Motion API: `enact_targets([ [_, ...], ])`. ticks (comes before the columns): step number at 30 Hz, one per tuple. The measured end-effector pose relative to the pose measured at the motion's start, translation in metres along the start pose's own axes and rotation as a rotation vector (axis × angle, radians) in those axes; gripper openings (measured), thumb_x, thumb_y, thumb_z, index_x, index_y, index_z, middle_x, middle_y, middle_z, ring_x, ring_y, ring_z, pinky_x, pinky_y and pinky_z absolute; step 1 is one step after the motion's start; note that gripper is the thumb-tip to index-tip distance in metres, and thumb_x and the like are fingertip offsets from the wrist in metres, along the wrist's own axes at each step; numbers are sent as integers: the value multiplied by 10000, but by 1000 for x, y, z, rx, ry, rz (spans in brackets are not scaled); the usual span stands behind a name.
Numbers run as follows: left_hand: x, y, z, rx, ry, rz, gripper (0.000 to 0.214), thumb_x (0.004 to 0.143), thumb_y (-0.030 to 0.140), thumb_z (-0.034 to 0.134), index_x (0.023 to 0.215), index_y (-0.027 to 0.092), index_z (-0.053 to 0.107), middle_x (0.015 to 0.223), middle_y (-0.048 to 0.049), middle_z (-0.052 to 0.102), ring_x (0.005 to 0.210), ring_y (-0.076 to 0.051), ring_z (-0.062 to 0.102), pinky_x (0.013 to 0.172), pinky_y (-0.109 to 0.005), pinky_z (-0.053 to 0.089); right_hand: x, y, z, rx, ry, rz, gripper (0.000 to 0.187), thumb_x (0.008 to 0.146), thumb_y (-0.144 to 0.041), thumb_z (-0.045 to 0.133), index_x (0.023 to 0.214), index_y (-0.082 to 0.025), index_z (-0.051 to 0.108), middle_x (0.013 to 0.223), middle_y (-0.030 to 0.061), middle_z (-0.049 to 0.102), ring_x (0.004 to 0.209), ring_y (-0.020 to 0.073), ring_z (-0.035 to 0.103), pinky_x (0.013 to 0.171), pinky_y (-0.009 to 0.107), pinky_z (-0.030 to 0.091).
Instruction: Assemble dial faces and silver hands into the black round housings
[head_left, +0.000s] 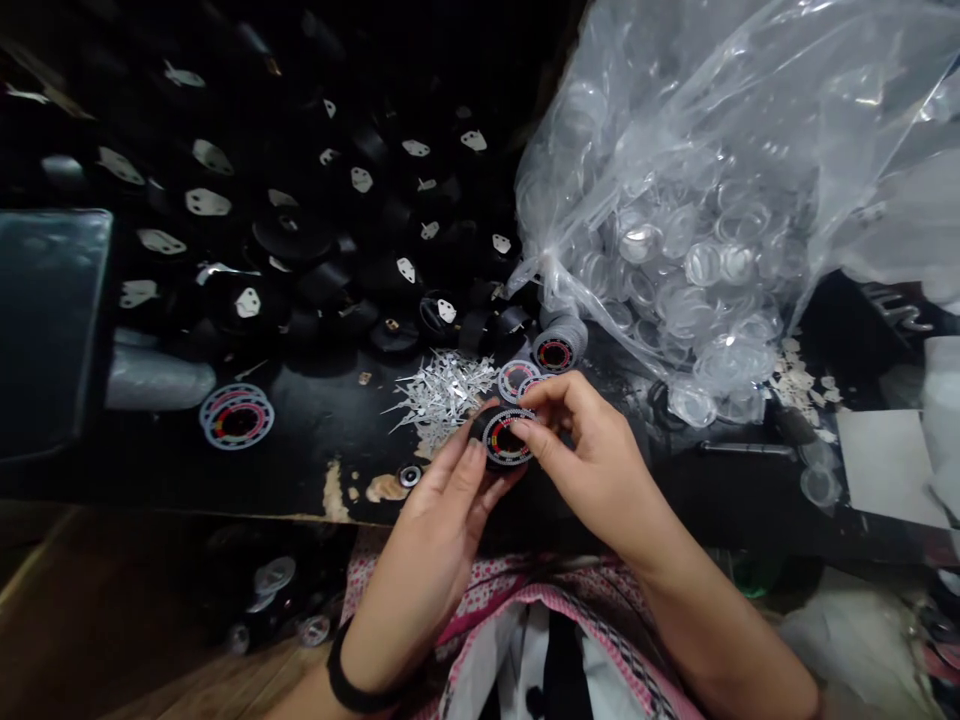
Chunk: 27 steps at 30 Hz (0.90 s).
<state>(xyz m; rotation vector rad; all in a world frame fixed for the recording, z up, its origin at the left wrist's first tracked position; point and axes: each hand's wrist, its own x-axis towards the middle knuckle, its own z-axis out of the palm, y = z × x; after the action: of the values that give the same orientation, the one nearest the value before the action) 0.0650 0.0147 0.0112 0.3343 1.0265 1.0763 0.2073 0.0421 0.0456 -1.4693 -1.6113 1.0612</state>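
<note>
My left hand (450, 485) grips a round black gauge (507, 440) whose printed dial has red and yellow marks and a pale scale around its edge. From the right, my right hand (581, 440) has its thumb and forefinger at the dial's face and rim; whether a small part is pinched there I cannot make out. Just beyond my hands lies a heap of thin silvery pointers (448, 390). A few printed dial discs (517, 380) lie partly under my right fingers, and a stack of similar dials (559, 345) stands behind them.
Many black gauge housings (292, 230) with whitish plates cover the back left. A clear plastic bag (675, 230) of transparent round covers fills the back right. Two or more loose dials (238, 415) lie at left. A metal rod (750, 449) and white card (892, 465) lie right.
</note>
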Motion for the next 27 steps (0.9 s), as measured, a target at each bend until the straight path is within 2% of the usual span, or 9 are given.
enact_targets([
  [4, -1, -5, -9, 146, -12, 13, 280, 887, 424, 682, 1157, 376, 735, 1352, 53, 673, 1306, -188, 572, 997, -225, 524, -1, 3, 2, 68, -34, 126, 71, 902, -242, 644, 910, -236, 574, 827, -31, 606, 741, 117, 581, 685, 263, 463],
  [9, 1, -9, -16, 181, -83, 28, 270, 918, 414, 641, 1175, 398, 722, 1368, 51, 661, 1281, -203, 592, 948, -258, 566, -1, 4, -2, 136, -69, 168, 90, 895, -242, 641, 860, -234, 559, 806, -38, 587, 728, 110, 562, 668, 256, 445],
  [14, 1, -12, -16, 200, -100, 70, 329, 893, 400, 674, 1215, 342, 703, 1368, -6, 663, 1266, -237, 605, 1005, -345, 543, -2, 5, -3, 46, -63, 171, 145, 862, -256, 670, 836, -224, 531, 797, -40, 566, 700, 103, 530, 634, 244, 424],
  [17, -2, -10, -16, 278, -77, 59, 351, 843, 376, 730, 1182, 290, 713, 1296, -49, 704, 1194, -261, 656, 999, -388, 547, -10, 8, -1, 0, -67, 184, 134, 858, -272, 673, 914, -223, 561, 817, -32, 574, 695, 108, 534, 620, 245, 427],
  [21, -9, -2, -31, 457, -21, 121, 315, 808, 370, 753, 1099, 251, 751, 1200, -73, 744, 1155, -280, 674, 1032, -402, 516, -12, 7, 0, -11, -223, 140, 83, 910, -245, 604, 990, -224, 599, 882, -14, 662, 756, 122, 605, 691, 260, 477],
  [23, -12, 2, -42, 488, 64, 146, 322, 796, 376, 763, 1092, 249, 754, 1140, -70, 762, 1119, -285, 687, 1048, -411, 499, -4, 6, 4, -116, -288, 41, 76, 935, -239, 581, 991, -219, 628, 926, 4, 702, 824, 140, 639, 765, 282, 487],
  [27, -14, 8, -55, 269, 174, 108, 282, 826, 362, 737, 1086, 254, 735, 1121, -52, 760, 1062, -270, 705, 965, -399, 561, 23, 4, 25, -673, -262, -172, 146, 948, -201, 527, 953, -160, 667, 985, 101, 718, 958, 268, 642, 837, 411, 455],
])
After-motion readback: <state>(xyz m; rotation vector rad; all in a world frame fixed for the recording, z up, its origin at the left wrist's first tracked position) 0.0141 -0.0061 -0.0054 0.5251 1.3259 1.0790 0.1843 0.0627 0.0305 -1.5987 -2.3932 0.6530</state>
